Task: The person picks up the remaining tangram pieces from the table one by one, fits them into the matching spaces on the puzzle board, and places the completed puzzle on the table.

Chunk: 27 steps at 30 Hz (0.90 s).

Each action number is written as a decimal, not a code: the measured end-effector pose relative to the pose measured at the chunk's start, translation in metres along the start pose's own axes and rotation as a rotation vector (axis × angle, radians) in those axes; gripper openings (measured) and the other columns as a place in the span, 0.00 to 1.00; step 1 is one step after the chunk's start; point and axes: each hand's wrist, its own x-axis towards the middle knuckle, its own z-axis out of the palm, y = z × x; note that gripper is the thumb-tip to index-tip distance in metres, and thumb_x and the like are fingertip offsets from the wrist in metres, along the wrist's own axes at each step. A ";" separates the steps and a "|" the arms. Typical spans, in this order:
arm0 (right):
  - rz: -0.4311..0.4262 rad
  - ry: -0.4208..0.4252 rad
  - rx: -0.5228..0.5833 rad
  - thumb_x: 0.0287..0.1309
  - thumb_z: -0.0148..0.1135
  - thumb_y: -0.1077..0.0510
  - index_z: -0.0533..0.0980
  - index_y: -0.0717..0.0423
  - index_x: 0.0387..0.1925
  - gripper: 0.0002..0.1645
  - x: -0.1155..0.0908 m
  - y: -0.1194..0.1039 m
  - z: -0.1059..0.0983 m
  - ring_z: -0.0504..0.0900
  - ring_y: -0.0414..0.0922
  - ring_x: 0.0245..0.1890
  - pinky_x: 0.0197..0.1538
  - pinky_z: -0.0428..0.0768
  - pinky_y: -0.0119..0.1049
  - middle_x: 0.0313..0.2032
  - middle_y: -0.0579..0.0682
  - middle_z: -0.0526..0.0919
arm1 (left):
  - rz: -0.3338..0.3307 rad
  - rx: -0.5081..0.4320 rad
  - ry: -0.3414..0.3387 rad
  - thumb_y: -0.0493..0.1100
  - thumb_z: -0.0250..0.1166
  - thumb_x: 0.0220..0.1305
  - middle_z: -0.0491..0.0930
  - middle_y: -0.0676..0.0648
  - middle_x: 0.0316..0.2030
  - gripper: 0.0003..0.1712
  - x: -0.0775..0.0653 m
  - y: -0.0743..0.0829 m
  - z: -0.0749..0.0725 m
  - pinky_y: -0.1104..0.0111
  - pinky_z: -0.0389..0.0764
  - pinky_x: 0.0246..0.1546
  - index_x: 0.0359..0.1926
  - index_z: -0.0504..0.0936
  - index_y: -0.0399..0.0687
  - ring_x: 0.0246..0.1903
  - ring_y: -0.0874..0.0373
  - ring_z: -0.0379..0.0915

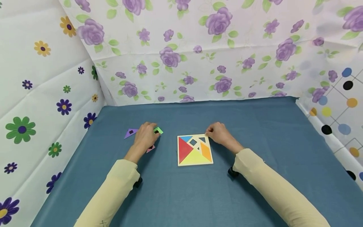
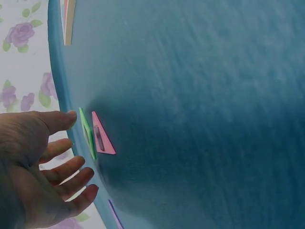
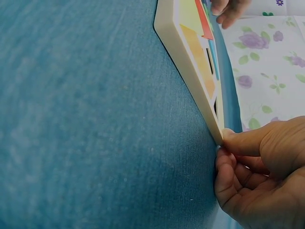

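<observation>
My left hand hovers over loose tangram pieces, thumb and fingers spread apart in the left wrist view. Its thumb is nearest the green piece, which has a dark patch on it. A pink triangle lies beside the green one. To the left of the hand is a purple triangle. My right hand pinches the upper right corner of a wooden tangram board between thumb and fingers. Red, yellow, orange and blue pieces sit in the board, and dark openings show near its upper right.
A blue cloth covers the table. Behind it hangs a sheet with purple roses. Patterned sheets also stand at the left and right sides. A black wrist device shows under the right sleeve.
</observation>
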 end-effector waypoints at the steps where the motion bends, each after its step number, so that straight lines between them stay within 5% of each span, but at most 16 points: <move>1: -0.002 -0.004 0.001 0.70 0.65 0.63 0.87 0.60 0.35 0.08 0.000 0.000 0.000 0.68 0.43 0.18 0.28 0.68 0.37 0.27 0.52 0.83 | -0.005 0.007 -0.005 0.44 0.68 0.71 0.73 0.33 0.64 0.30 0.001 -0.001 0.001 0.46 0.70 0.64 0.69 0.76 0.37 0.64 0.37 0.68; 14: -0.019 -0.008 -0.012 0.70 0.65 0.63 0.87 0.59 0.35 0.08 0.001 0.001 -0.001 0.69 0.43 0.18 0.31 0.69 0.39 0.26 0.52 0.83 | 0.000 0.035 -0.001 0.47 0.70 0.70 0.74 0.31 0.61 0.30 0.005 0.003 0.008 0.47 0.74 0.56 0.66 0.78 0.35 0.58 0.37 0.70; 27: -0.009 0.001 -0.020 0.70 0.65 0.63 0.87 0.59 0.35 0.08 0.001 -0.001 0.000 0.71 0.43 0.20 0.28 0.70 0.37 0.29 0.52 0.84 | -0.003 0.022 -0.080 0.42 0.65 0.72 0.74 0.29 0.59 0.25 0.013 0.004 0.002 0.47 0.73 0.57 0.63 0.79 0.31 0.59 0.36 0.69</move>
